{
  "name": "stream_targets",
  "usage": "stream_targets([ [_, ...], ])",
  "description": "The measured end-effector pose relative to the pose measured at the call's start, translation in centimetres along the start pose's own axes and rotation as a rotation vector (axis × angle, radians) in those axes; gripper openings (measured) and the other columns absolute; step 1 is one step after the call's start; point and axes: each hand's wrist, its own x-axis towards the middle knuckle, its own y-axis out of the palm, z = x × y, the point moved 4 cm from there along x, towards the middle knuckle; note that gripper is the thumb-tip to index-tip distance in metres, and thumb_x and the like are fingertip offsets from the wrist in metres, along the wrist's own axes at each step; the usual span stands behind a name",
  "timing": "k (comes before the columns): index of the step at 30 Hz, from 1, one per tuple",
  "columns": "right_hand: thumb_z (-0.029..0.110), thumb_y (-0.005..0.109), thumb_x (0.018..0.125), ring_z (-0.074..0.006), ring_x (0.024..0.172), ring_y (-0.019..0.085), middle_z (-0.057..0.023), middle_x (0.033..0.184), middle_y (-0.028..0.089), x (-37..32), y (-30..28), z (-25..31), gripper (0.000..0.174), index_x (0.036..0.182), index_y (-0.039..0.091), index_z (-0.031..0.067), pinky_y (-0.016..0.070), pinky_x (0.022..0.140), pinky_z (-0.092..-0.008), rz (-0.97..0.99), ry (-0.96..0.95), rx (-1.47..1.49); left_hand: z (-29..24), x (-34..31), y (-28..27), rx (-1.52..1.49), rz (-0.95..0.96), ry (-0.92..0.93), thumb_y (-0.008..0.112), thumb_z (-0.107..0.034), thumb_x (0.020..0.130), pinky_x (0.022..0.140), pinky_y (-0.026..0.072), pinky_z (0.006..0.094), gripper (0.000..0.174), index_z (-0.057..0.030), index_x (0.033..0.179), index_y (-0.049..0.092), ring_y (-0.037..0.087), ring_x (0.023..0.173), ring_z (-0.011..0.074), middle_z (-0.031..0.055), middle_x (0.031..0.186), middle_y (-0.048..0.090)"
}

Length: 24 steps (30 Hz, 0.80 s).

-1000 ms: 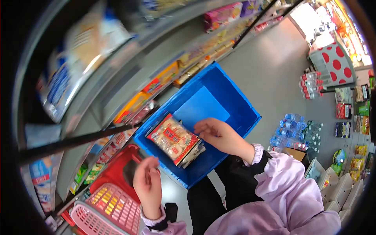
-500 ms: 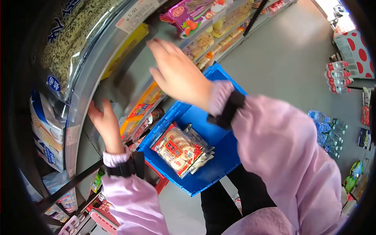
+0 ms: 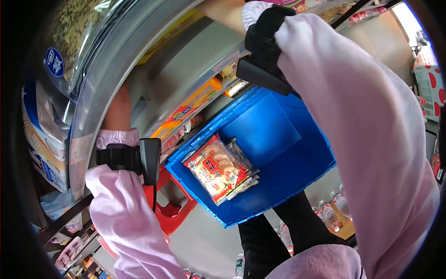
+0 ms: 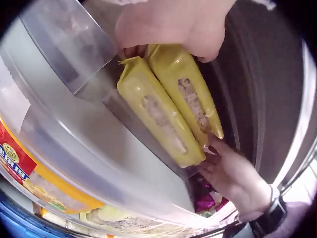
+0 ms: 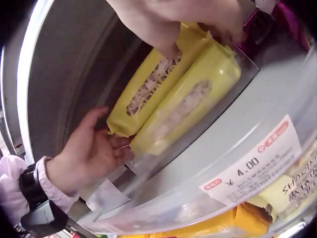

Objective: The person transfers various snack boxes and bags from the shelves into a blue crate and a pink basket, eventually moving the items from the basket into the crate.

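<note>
Two long yellow packets (image 4: 153,116) with oval windows over speckled contents lie side by side on a shelf. My left hand (image 5: 91,151) holds their near end, thumb at one packet's corner and fingers curled at the other's end. My right hand (image 4: 230,173) grips the opposite end, with its thumb on top of one packet (image 5: 148,87) and fingers round the end. In the head view the shelf edge hides most of my left hand (image 3: 120,109), and my right hand (image 3: 223,13) is cut off at the top.
Below the shelf a blue crate (image 3: 274,128) contains red-and-white rice cracker bags (image 3: 216,169). A red stool-like frame (image 3: 174,216) stands beside it. A clear shelf lip with a price label (image 5: 247,166) runs in front of the packets. Orange packages (image 3: 190,102) fill the lower shelf.
Both hands have moved from over the crate up to the shelf and in behind its edge. They have taken hold of the yellow packets from both ends. The rice cracker bags stay in the crate.
</note>
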Motion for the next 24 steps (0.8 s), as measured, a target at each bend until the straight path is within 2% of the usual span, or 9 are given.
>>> stream_targets([
  [7, 0.02, 0.053, 0.076, -0.0342, 0.096, 0.052, -0.0187, 0.105, 0.054, -0.5, -0.7, 0.5, 0.032, 0.101, 0.054, 0.0004, 0.0425, 0.082, -0.0386, -0.084, -0.064, 0.089, 0.7, -0.5, -0.4, -0.351, -0.034, -0.094, 0.047, -0.02, 0.086, 0.102, 0.0248, 0.0406, 0.042, 0.0001, 0.122, 0.039, 0.034, 0.12, 0.0279, 0.0166, 0.125, 0.04],
  [18, 0.019, 0.052, 0.075, -0.0338, 0.094, 0.053, -0.0188, 0.102, 0.055, -1.1, -1.3, 1.2, 0.029, 0.098, 0.055, 0.0016, 0.0421, 0.082, -0.0393, -0.161, -0.143, 0.174, -0.2, -3.1, -3.4, -1.451, -0.155, -0.318, 0.046, -0.021, 0.086, 0.103, 0.0233, 0.0412, 0.044, 0.0007, 0.124, 0.036, 0.031, 0.121, 0.0307, 0.0169, 0.128, 0.036],
  [24, 0.019, 0.052, 0.075, -0.0336, 0.093, 0.053, -0.0189, 0.099, 0.056, -1.2, -1.5, 2.6, 0.028, 0.097, 0.056, 0.0022, 0.0418, 0.081, -0.0397, -0.189, -0.201, 0.201, -1.3, -4.7, -5.1, -1.741, -0.154, -0.344, 0.046, -0.021, 0.087, 0.103, 0.0225, 0.0414, 0.045, 0.0009, 0.125, 0.035, 0.03, 0.121, 0.0321, 0.0171, 0.13, 0.034],
])
